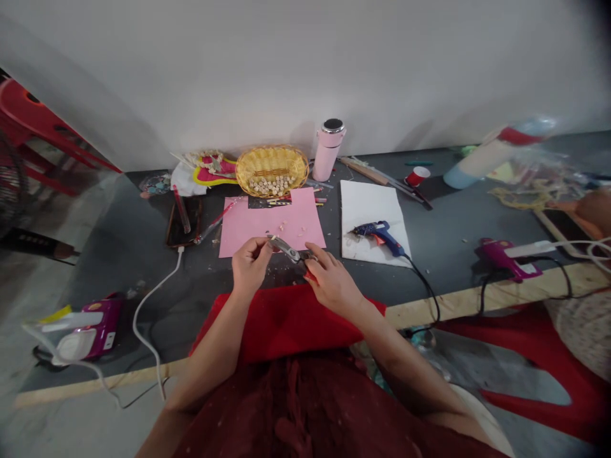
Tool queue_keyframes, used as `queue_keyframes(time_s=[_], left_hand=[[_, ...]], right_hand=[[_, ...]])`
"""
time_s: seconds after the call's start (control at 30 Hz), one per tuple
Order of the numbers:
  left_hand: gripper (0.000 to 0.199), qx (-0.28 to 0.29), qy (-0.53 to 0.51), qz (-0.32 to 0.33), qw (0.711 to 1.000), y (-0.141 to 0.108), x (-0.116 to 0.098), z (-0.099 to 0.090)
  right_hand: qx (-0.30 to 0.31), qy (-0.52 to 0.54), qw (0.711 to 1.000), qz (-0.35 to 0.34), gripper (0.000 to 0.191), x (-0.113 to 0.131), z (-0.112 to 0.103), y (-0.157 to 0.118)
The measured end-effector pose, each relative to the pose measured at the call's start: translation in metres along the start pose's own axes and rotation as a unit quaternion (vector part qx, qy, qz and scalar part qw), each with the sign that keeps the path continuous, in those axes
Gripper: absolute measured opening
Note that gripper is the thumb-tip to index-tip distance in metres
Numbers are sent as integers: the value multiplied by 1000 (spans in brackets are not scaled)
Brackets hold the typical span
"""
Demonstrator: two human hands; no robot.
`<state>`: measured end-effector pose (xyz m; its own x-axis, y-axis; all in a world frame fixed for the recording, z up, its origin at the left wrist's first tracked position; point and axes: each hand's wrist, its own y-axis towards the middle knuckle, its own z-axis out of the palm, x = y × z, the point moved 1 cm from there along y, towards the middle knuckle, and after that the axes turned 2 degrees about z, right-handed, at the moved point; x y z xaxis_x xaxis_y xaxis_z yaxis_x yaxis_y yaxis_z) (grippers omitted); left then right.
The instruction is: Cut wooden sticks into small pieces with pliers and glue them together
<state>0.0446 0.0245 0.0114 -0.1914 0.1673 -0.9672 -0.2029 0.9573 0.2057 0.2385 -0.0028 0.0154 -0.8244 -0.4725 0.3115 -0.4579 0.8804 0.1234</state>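
Observation:
My right hand (333,281) is closed around the red handles of metal hand pruners (289,250). Their jaws point left, toward my left hand (249,267), which pinches a small pale piece (273,238) beside the blade tip. Whether the jaws touch it I cannot make out. Beneath and beyond my hands lies a pink sheet (238,222) with several pale crumbs. Behind it a yellow woven basket (272,159) holds many small pale pieces. A red cloth (286,324) covers the space in front of me.
A blue glue gun (382,236) lies on a white board (353,203), its cord running over the table edge. A pink flask (328,152) and a red cup (418,176) stand behind. Left are a phone (177,222) with a white cable and a purple power block (102,324). Another person's hand (594,210) is far right.

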Motion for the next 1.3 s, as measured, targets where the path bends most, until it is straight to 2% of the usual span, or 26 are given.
queue_keyframes(time_s=[0.2, 0.27, 0.37, 0.43, 0.53, 0.77, 0.97, 1.3], left_hand=[[15, 11, 20, 17, 1000, -1, 2, 1], [16, 22, 16, 23, 999, -1, 2, 1], [16, 35, 19, 28, 999, -2, 1, 0], [16, 44, 25, 29, 998, -2, 0, 0], [16, 51, 38, 34, 997, -3, -2, -1], [18, 37, 93, 41, 994, -2, 1, -1], [16, 42, 113, 42, 992, -1, 5, -3], [21, 100, 43, 6, 994, -1, -3, -4]], right_hand=[[-17, 24, 1000, -2, 21, 0, 5, -3], [-45, 65, 997, 2, 29, -2, 8, -3], [-73, 104, 992, 10, 52, -5, 11, -2], [-54, 92, 994, 10, 57, -6, 12, -1], [-18, 71, 997, 17, 52, -5, 11, 1], [5, 57, 997, 56, 46, -4, 16, 5], [12, 41, 997, 69, 56, 0, 15, 6], [16, 58, 997, 47, 61, -3, 7, 4]])
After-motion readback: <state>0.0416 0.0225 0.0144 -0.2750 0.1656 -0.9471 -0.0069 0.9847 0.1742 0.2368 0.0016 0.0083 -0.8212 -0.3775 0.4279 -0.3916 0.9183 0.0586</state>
